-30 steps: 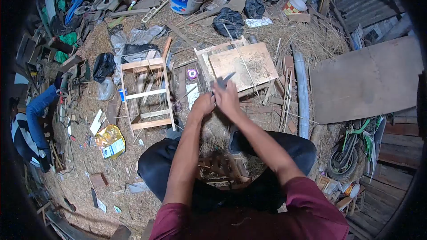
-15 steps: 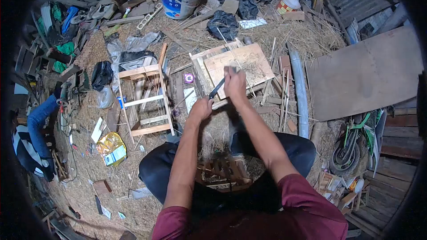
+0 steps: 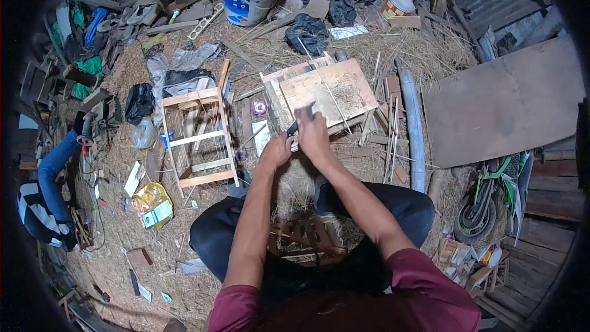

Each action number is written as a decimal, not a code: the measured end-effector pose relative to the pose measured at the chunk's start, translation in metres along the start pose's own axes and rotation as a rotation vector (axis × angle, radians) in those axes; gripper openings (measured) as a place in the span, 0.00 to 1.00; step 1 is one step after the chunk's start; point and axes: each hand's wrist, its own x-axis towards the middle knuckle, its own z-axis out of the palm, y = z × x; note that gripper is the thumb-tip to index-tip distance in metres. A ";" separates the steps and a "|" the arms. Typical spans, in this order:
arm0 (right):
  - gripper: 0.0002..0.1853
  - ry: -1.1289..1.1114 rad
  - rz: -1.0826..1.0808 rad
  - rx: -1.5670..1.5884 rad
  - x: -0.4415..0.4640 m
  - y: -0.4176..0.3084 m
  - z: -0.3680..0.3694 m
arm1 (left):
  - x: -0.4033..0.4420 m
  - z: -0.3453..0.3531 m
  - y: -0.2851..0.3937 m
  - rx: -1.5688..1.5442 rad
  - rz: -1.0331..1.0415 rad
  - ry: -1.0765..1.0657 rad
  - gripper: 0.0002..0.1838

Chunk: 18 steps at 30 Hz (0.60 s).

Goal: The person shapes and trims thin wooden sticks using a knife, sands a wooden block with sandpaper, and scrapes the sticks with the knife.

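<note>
"Wood first: one flat board [image 3: 353,86] on one low counter [image 3: 295,71], with one thin stick [image 3: 326,86] slanting across the board. And the hands?"

"Two, both at the board's near edge. The left hand [image 3: 278,149] is closed around one end of a dark slim tool [image 3: 292,129]. The right hand [image 3: 313,135] is curled tightly round a dark piece [image 3: 310,107], blurred; I cannot tell whether that belongs to the same tool."

"Where is the tool, exactly?"

"Between the two hands, by the board's near left corner, tilted away from the left hand."

"Count the rest for me."

"Just left of the board, one purple-rimmed round object [image 3: 260,107]; farther left, one open wooden frame [image 3: 207,181]. Three black plastic bags: two beyond the board [image 3: 307,34], one well to its left. Also beyond it, one large bucket [image 3: 261,6] to the left and one smaller tub [image 3: 399,5] to the right. Right of the board, one bluish pole [image 3: 413,129], then one broad brown sheet [image 3: 504,101]."

"Any lettering?"

"One blue label [image 3: 233,7] on the bucket, and one pale panel [image 3: 158,214] on a yellow packet [image 3: 150,197], well left of the board and nearer the person. Both are too small to read."
</note>
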 end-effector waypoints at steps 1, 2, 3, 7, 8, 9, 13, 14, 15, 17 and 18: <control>0.16 0.005 -0.034 -0.011 0.001 0.002 0.001 | 0.001 0.000 0.000 0.002 0.002 -0.001 0.17; 0.16 0.011 -0.063 -0.022 0.002 0.007 0.001 | 0.000 0.002 -0.001 0.006 0.004 -0.007 0.17; 0.16 -0.020 -0.027 -0.009 0.020 0.012 -0.007 | 0.003 0.007 -0.006 0.026 0.046 0.006 0.19; 0.16 0.068 -0.002 -0.007 0.037 0.015 -0.004 | 0.000 0.002 -0.001 0.028 0.026 0.001 0.20; 0.15 0.062 -0.037 -0.003 0.026 0.011 -0.004 | 0.000 0.004 -0.003 0.024 0.034 0.004 0.20; 0.16 -0.004 -0.092 0.006 0.005 0.010 0.001 | -0.001 0.005 -0.004 0.021 0.041 0.008 0.20; 0.17 0.032 -0.247 -0.055 -0.006 0.018 0.009 | 0.004 0.001 -0.003 0.041 0.027 -0.022 0.20; 0.17 0.101 -0.256 -0.150 0.014 0.027 0.017 | 0.006 -0.001 -0.002 0.038 0.016 -0.022 0.20; 0.18 -0.012 -0.059 -0.120 0.032 0.009 -0.008 | 0.005 0.000 -0.002 0.033 0.001 -0.024 0.20; 0.18 -0.022 -0.123 -0.150 0.030 0.013 0.003 | 0.001 -0.002 0.005 0.032 -0.050 -0.019 0.18; 0.18 -0.038 -0.207 -0.159 0.018 0.013 0.005 | 0.001 0.000 0.002 0.014 -0.025 -0.009 0.18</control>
